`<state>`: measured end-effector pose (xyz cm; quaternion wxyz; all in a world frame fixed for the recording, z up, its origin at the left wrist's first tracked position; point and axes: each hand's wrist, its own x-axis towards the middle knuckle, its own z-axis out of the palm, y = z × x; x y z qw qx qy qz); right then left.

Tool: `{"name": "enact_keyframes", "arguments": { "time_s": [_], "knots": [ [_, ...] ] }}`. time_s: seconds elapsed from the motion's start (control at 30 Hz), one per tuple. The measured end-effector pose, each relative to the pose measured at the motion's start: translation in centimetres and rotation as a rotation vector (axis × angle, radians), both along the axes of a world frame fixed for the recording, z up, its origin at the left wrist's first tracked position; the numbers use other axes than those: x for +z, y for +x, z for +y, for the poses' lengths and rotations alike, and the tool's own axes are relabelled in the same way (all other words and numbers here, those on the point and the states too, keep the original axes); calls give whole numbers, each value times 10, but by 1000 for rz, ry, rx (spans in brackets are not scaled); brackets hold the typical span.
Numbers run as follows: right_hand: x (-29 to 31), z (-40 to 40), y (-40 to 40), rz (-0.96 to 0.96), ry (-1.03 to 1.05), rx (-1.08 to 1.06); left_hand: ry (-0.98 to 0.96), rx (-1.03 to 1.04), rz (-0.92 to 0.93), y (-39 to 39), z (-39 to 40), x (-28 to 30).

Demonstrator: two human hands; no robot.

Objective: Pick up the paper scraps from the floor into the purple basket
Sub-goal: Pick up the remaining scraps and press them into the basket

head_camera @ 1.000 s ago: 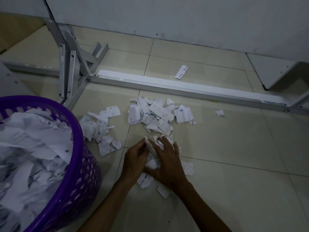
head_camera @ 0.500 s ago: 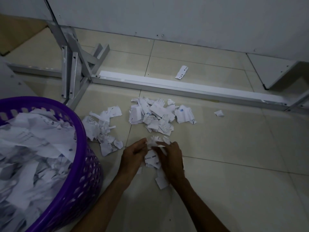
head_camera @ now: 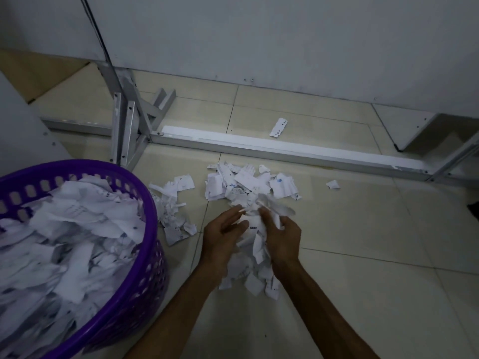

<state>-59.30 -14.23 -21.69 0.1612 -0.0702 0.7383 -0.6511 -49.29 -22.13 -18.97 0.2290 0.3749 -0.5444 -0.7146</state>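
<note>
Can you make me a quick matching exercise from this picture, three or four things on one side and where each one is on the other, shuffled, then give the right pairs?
Things:
1. bunch of scraps
2. purple basket
3. punched strip
4. small lone scrap

Places:
A. beyond the metal bar, near the wall
B. between the left hand and right hand
C. left edge of view, heaped with paper
D. on the tile right of the big pile

Pairs: 1-B, 2-C, 3-A, 4-D
</note>
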Motion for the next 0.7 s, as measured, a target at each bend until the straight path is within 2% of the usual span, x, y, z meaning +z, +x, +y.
{"name": "enact_keyframes", "arguments": {
  "time_s": [0.27,0.53,0.7],
  "knots": [
    [93,-22,22,-123,-207,61,-134,54,135,5,0,69],
    [177,-70,67,-116,-337,172,-283,195,238,41,-32,148],
    [204,-105,110,-188,-363,257,-330,257,213,86,-65,177]
  ]
}}
